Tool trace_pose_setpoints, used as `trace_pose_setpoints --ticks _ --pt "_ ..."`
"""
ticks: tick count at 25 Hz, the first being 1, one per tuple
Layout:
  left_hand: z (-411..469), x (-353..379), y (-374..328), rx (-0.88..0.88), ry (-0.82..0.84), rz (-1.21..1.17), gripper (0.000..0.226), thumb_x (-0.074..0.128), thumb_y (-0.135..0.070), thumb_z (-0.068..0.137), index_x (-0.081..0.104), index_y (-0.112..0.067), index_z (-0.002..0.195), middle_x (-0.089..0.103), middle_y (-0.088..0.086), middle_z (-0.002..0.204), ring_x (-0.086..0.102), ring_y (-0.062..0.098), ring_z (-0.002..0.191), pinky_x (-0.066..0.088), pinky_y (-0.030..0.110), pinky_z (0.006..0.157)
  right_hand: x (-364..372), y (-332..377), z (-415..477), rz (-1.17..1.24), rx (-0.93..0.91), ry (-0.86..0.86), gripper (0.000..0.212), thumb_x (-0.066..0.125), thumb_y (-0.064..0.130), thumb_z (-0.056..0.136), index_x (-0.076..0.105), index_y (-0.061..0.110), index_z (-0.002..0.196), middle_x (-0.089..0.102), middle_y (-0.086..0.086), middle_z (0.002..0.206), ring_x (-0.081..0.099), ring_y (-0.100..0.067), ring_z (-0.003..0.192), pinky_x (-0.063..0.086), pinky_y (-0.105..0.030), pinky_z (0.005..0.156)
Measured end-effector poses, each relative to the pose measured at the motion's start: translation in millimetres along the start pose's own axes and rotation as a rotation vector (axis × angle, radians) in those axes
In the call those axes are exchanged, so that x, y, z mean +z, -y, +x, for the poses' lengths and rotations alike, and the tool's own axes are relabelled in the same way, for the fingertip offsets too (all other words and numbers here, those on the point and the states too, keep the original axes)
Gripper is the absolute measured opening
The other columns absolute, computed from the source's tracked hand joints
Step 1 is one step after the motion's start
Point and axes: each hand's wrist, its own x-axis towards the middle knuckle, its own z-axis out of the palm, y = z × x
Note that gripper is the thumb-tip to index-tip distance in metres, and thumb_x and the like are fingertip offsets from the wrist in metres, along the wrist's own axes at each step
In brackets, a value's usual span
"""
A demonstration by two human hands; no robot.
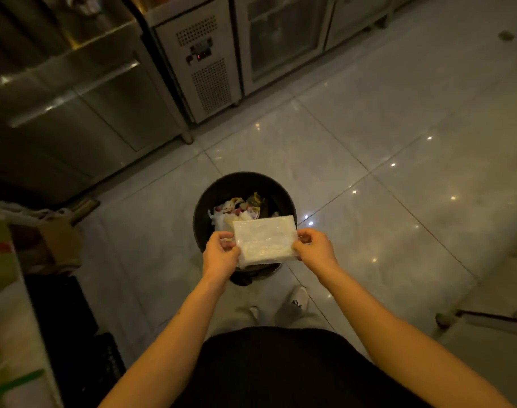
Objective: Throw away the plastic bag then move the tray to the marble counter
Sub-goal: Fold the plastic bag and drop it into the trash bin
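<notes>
Both hands are holding a flat plastic bag [264,241] out in front of the body, directly above a round dark bin [204,213] standing on the tiled floor [369,136].

Left hand [220,253] is gripping the bag's left edge; its fingers [222,237] are curling over the top of that edge and are clamped on the plastic. Right hand [314,245] is pinching the right edge, fingers [306,235] closed on the film. The bag is stretching level between the two grips, whitish and translucent, wrinkled, rectangular in outline. It is overlapping the near half of the bin's opening and is not touching the rim as far as can be told.

Beyond the fingers, inside the bin, crumpled rubbish [236,206] is showing: white scraps, something yellow, bits of red. Below the hands, nearer the body, a pale shoe [300,297] is resting on the floor just behind the bin.

Far beyond the fingers, steel cabinets [83,107] are lining the left side, and a refrigeration unit [204,63] with a perforated panel and a small red display is sitting alongside glass-fronted doors [283,39]. To the left of the left hand, a brown cardboard box [60,240] is sitting on the floor.

The light is dim and yellowish. Ceiling lamps are reflecting as bright dots on the tiles to the right of the right hand.
</notes>
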Motion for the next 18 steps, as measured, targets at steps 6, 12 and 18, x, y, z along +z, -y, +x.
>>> trace_pose_setpoints --ticks 6,12,18 --pt "30.6 3.7 -2.5 -0.033 -0.020 0.114 0.032 0.059 -0.003 0.089 0.048 -0.012 0.117 0.060 0.011 0.110 0.060 0.024 0.096 0.054 0.036 0.079 17.0 16.1 41.6 -0.296 -0.027 0.081 0.031 0.058 0.007 0.091 0.061 0.007 0.122 0.066 -0.011 0.112 0.061 -0.022 0.100 0.051 -0.031 0.082" --pt "68.8 -8.6 8.5 -0.073 0.105 0.211 0.035 0.059 -0.002 0.087 0.049 -0.012 0.119 0.060 0.012 0.117 0.058 0.023 0.100 0.052 0.034 0.077 47.1 26.8 57.3 -0.527 0.022 0.114 0.042 0.057 0.013 0.091 0.054 0.010 0.133 0.066 -0.015 0.117 0.064 -0.031 0.104 0.056 -0.041 0.085" --pt "90.0 -25.5 15.3 -0.037 0.159 0.227 0.038 0.061 -0.002 0.086 0.050 -0.008 0.122 0.058 0.013 0.119 0.057 0.020 0.097 0.051 0.030 0.077 71.3 39.1 62.6 -0.469 0.043 0.118 0.043 0.053 0.013 0.095 0.048 0.011 0.138 0.062 -0.016 0.126 0.060 -0.032 0.115 0.053 -0.043 0.094"
